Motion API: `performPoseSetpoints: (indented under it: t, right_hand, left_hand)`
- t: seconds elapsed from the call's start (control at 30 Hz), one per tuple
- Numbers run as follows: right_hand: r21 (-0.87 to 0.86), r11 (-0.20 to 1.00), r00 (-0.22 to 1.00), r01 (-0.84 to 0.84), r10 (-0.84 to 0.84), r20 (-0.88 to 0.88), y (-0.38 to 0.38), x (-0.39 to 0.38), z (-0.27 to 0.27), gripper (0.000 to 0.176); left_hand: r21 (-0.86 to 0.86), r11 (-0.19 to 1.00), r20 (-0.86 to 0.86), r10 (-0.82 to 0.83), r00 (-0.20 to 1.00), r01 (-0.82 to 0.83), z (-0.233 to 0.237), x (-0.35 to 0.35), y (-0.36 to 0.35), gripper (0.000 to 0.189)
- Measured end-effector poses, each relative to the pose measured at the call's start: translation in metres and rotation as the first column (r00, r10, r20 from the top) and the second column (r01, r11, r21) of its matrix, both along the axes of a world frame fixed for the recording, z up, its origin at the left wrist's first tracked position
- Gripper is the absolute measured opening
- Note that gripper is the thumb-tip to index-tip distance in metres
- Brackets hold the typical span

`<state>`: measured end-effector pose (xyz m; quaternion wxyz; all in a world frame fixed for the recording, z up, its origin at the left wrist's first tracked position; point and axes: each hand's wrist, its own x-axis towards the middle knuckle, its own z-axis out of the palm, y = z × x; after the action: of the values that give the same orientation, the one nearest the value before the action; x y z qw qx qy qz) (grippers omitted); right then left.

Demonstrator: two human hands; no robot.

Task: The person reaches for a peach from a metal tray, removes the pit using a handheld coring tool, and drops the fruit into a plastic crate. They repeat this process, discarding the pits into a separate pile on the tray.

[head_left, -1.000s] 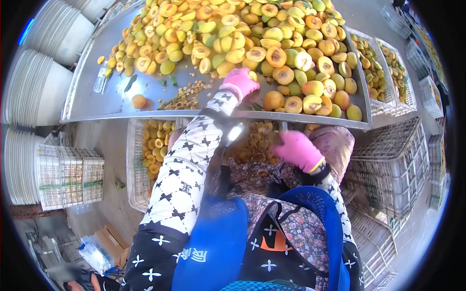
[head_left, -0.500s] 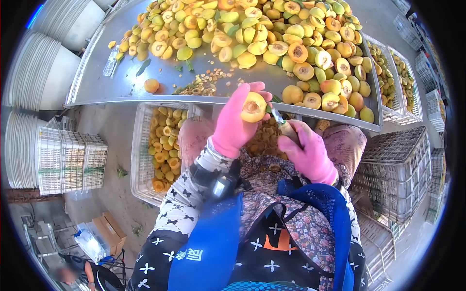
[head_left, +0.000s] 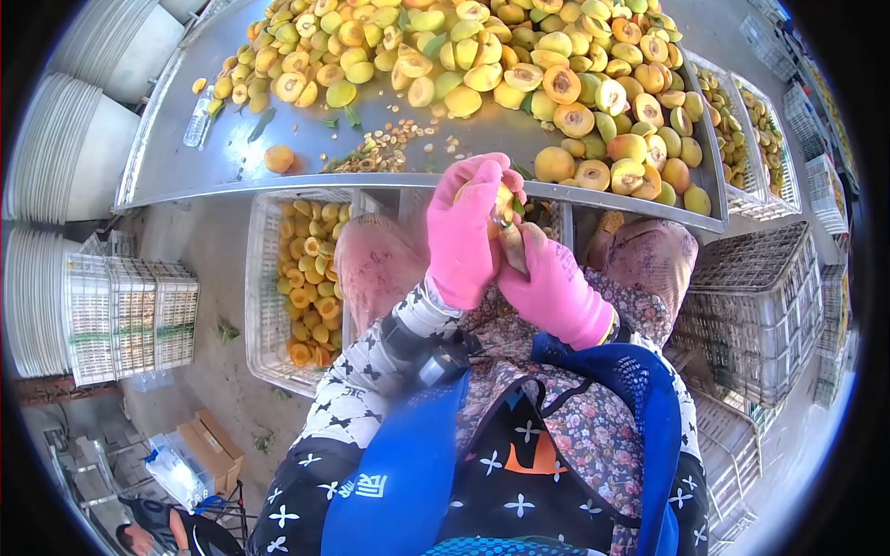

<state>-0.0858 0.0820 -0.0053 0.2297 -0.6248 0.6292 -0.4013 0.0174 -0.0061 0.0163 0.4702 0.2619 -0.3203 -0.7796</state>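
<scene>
In its pink glove, my left hand [head_left: 461,232] is wrapped around a halved apricot [head_left: 502,203], mostly covered by the fingers. My right hand [head_left: 558,292], also gloved in pink, grips a small knife by its wooden handle [head_left: 513,248]. The knife's metal tip meets the fruit's cut side, and both hands are close together over my lap, just below the near edge of the metal table [head_left: 371,187]. A large heap of halved and whole apricots [head_left: 445,56] covers the far part of that table.
Loose pits [head_left: 389,144] and a single apricot [head_left: 278,158] lie near the table's front edge. A plastic bottle [head_left: 198,125] is at its left. A crate of apricot halves [head_left: 257,306] stands by my left leg, stacked crates [head_left: 756,306] at right. A person [head_left: 153,524] is at lower left.
My hands have come together. The apricot has turned from facing up to being mostly enclosed by my left fingers, and the knife has moved left onto it.
</scene>
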Motion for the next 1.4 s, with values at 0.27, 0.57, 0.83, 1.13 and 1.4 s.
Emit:
performPoseSetpoints:
  t: [0.27,0.57,0.83,1.13,1.4]
  right_hand:
    - [0.041,0.998,0.988,-0.049,0.042,0.146,0.003,0.000,-0.011,0.027]
    - [0.196,0.980,0.966,-0.038,-0.014,0.257,0.005,0.005,-0.001,0.030]
    - [-0.081,0.996,0.966,-0.029,0.048,0.255,0.007,0.008,-0.010,0.017]
    - [0.283,0.647,0.377,-0.708,0.008,0.926,0.005,-0.018,0.009,0.015]
    - [0.187,0.388,0.262,-0.903,0.150,0.953,-0.005,-0.006,0.011,0.016]
  left_hand:
    - [-0.083,0.996,0.114,-0.032,0.993,0.041,-0.001,0.003,-0.006,0.039]
    - [-0.615,0.784,0.285,0.320,0.904,-0.084,-0.029,-0.008,-0.007,0.041]
    - [-0.053,0.978,0.231,-0.185,0.955,0.202,0.009,0.006,-0.011,0.048]
    - [-0.187,0.821,0.480,-0.402,0.780,0.539,0.015,0.027,-0.027,0.048]
    - [0.063,0.980,0.503,-0.193,0.843,0.186,0.009,0.080,-0.012,0.048]
